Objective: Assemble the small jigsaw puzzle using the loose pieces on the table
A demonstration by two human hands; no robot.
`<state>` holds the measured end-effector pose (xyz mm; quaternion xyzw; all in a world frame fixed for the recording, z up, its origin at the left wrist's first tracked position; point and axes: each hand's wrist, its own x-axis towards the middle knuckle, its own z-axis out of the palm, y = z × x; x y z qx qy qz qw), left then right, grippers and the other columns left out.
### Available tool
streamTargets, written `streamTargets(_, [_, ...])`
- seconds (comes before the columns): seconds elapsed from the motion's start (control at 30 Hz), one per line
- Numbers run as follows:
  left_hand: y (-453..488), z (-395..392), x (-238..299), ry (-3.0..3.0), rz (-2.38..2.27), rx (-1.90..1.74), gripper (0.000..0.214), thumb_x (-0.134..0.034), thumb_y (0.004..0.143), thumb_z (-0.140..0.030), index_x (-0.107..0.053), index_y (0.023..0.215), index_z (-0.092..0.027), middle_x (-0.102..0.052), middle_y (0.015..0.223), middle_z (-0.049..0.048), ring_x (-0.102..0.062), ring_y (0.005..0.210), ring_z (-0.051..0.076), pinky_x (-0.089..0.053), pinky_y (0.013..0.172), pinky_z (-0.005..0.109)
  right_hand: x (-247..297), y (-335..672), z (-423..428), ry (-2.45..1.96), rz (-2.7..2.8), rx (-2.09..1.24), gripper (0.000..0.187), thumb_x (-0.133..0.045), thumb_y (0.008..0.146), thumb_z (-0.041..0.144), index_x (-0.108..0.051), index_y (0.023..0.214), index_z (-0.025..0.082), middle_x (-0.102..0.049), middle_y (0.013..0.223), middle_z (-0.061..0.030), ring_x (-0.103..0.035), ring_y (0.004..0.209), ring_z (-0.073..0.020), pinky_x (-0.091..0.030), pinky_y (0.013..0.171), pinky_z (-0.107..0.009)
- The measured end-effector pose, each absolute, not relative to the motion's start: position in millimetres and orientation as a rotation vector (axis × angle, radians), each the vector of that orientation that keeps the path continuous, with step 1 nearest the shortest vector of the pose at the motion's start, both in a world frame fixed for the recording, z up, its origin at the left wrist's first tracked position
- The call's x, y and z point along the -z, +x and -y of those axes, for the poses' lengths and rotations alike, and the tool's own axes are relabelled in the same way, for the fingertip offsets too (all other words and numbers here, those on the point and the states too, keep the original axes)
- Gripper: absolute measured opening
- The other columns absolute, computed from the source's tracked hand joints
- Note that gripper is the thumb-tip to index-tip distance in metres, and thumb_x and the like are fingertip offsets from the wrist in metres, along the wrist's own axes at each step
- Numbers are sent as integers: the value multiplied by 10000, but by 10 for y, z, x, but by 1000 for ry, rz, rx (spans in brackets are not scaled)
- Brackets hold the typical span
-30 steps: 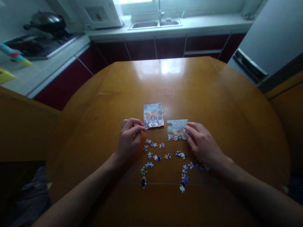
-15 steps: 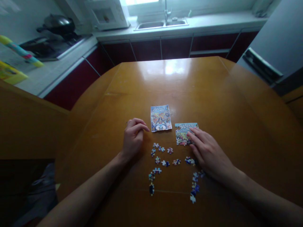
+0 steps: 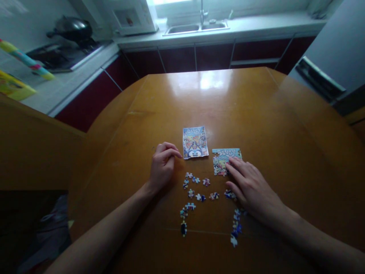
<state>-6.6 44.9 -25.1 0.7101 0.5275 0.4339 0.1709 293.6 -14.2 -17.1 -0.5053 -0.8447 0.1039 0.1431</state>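
My left hand (image 3: pixel 163 163) rests on the table with its fingers loosely curled and nothing seen in them. Just beyond its fingertips lies a small picture sheet (image 3: pixel 195 142) with a blue cartoon character. My right hand (image 3: pixel 251 182) is open, its fingertips lying over the right side of a partly joined jigsaw puzzle (image 3: pixel 220 161), which they partly cover. Loose puzzle pieces are scattered between and below my hands: a pale and blue one (image 3: pixel 200 197) in the middle, a dark one (image 3: pixel 183 229) lower left, and a blue group (image 3: pixel 236 229) lower right.
The wooden table (image 3: pixel 199 102) fills most of the view. Behind it runs a counter with a double sink (image 3: pixel 182 29) and a microwave (image 3: pixel 132 19). A pot (image 3: pixel 72 28) stands on the stove at left; a grey fridge (image 3: pixel 339 49) stands at right.
My right thumb has spread a little away from the fingers, and the fingertips have slid slightly toward me on the puzzle. My left hand stays put; the view has shifted slightly.
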Motion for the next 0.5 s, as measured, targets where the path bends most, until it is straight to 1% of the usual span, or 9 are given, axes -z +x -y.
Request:
streamTargets(0.17, [-64,-445,250,2028,-1485,-1241,301,-487,846,-36,-678,699,-215,-598,875,18,-555,893,169,-452,802,358,161,2934,141,-1495,2487,-259,502,-440,992,426,-503,1425,179,-469,1514,-140,-397,1419,-301,-344,1154,-550])
streamTargets(0.3, [-59,-446,252,2029,-1476,-1242,294,-496,845,-36,-680,697,-212,-600,869,16,-553,884,168,-450,793,355,179,2948,81,-1539,2496,-268,535,-426,995,458,-474,1448,178,-448,1530,-137,-370,1436,-297,-320,1163,-545])
streamTargets(0.5, [-53,-449,239,2044,-1470,-1242,286,-489,848,-56,-679,701,-209,-597,865,21,-555,888,171,-451,786,346,169,2985,-34,-1543,2434,-297,525,-404,1005,436,-480,1437,146,-440,1528,-159,-350,1442,-305,-287,1171,-563])
